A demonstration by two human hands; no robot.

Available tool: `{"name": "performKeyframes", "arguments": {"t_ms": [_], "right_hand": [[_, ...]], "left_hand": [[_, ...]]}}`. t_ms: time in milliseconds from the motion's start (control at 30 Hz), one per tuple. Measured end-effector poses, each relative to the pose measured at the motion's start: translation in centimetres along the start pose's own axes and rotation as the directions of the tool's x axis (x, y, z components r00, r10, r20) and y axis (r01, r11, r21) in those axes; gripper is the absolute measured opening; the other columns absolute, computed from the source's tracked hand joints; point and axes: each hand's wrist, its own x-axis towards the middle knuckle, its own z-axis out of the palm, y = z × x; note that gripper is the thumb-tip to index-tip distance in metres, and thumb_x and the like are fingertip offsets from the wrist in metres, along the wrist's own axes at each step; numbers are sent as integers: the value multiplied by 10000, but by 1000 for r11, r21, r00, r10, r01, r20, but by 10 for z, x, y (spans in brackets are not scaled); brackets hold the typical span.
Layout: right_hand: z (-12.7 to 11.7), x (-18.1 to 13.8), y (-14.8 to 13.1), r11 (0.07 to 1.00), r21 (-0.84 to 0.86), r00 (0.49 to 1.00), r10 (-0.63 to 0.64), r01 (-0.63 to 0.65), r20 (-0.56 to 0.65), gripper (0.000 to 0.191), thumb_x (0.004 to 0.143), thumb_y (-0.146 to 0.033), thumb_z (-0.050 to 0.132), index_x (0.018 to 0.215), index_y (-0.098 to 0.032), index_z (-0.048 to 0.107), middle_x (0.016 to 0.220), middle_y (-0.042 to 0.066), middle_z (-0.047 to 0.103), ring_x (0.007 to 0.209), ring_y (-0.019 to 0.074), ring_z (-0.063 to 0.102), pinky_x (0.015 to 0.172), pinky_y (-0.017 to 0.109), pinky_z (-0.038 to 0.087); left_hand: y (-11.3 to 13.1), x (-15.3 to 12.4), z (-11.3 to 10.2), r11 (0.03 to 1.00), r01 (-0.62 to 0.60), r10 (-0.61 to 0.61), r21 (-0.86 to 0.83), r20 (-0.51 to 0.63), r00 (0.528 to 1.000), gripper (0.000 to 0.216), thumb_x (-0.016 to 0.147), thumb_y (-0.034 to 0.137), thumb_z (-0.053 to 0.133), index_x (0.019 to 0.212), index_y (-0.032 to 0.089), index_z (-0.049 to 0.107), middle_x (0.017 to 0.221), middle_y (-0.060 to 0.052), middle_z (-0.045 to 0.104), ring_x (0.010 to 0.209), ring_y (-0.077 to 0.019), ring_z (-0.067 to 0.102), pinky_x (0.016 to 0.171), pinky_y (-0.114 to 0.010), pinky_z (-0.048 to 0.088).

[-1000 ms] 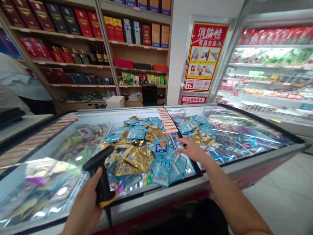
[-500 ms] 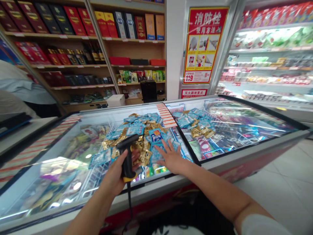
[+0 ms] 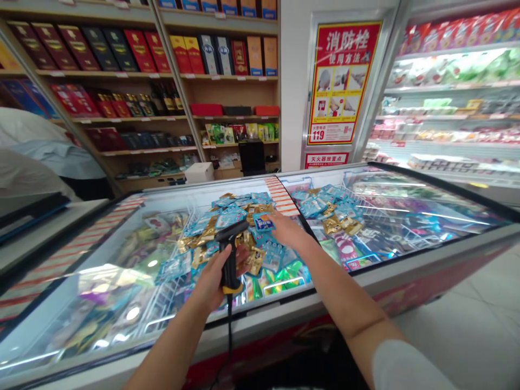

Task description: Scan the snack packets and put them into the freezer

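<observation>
My left hand [image 3: 213, 279] is closed round the grip of a black barcode scanner [image 3: 229, 250] with a yellow base and a cable hanging down. The scanner's head points at a heap of blue and gold snack packets [image 3: 227, 222] lying on the glass lid of a chest freezer [image 3: 284, 303]. My right hand [image 3: 289, 230] reaches over the heap and pinches a blue packet [image 3: 264, 222] by its edge, just right of the scanner head. A second, smaller pile of packets [image 3: 329, 208] lies on the right-hand lid.
Wooden shelves [image 3: 227, 76] with boxed bottles and snacks stand behind the freezer. A red fire-hydrant poster [image 3: 339, 81] hangs on the wall. An open chiller [image 3: 450, 103] lines the right side. Another person's light sleeve [image 3: 36, 146] shows at the far left by a counter [image 3: 32, 227].
My left hand brought the scanner from the near left up to the heap. My right hand moved left from the lid divider onto the heap and took hold of a blue packet.
</observation>
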Motion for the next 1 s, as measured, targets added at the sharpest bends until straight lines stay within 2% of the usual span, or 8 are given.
{"name": "performKeyframes", "arguments": {"t_ms": [133,300,367,467,533,633,800,1000], "right_hand": [[20,18,-6,994,-95,998,47,-51,-47,635,859,-267,599,1476,-263,447,1496,111,483,1300,323,498,1062,453,396],[33,25,9,999,16,976,53,-51,-211,464,994,-301,374,1436,-249,507,1293,108,645,1244,274,518,1045,417,381],[34,27,19,991,129,929,86,-42,-359,454,1008,-276,313,1382,-209,561,1235,123,669,1196,255,551,1022,382,391],[35,32,31,915,402,813,243,-12,-528,437,1010,-353,310,1193,-175,665,1035,108,721,997,235,638,904,334,452],[38,37,36,816,578,781,366,-8,-506,414,989,-419,348,982,-197,697,821,60,719,783,212,652,774,312,478],[46,47,41,658,753,787,469,-8,-401,345,933,-455,439,793,-216,646,630,13,660,588,188,607,636,300,473],[63,61,53,403,914,765,575,43,-289,246,859,-431,527,754,-221,601,585,-2,631,619,206,656,625,311,518],[68,63,61,234,965,688,682,117,-248,189,841,-401,511,803,-225,568,588,-24,623,635,188,673,641,295,545]], "left_hand": [[18,21,9,999,39,-37,-36,37,999,216,942,280,584,1038,122,697,1003,-126,762,726,-181,742,569,-250,602],[23,60,23,977,50,-28,-208,110,994,237,972,310,521,1033,139,673,861,-75,748,658,-152,710,489,-218,556],[17,69,26,975,56,-28,-216,127,992,223,966,308,530,1052,154,666,878,-59,742,633,-142,692,446,-210,522],[8,70,26,980,84,-49,-180,193,980,250,960,318,538,1062,133,669,890,-65,725,551,-101,613,395,-185,456],[5,66,24,981,78,-34,-176,243,970,253,945,320,555,1053,124,673,899,-68,713,521,-80,553,379,-174,421],[2,61,23,984,67,-23,-162,259,966,249,921,323,581,1039,125,675,869,-66,698,500,-70,500,370,-164,389],[-4,64,20,995,96,-85,-25,273,958,325,901,424,596,944,114,683,570,-4,555,432,-78,439,374,-157,342],[-8,69,19,999,49,-53,21,302,952,373,830,484,671,826,111,662,555,-3,545,431,-75,452,392,-159,339]]}}
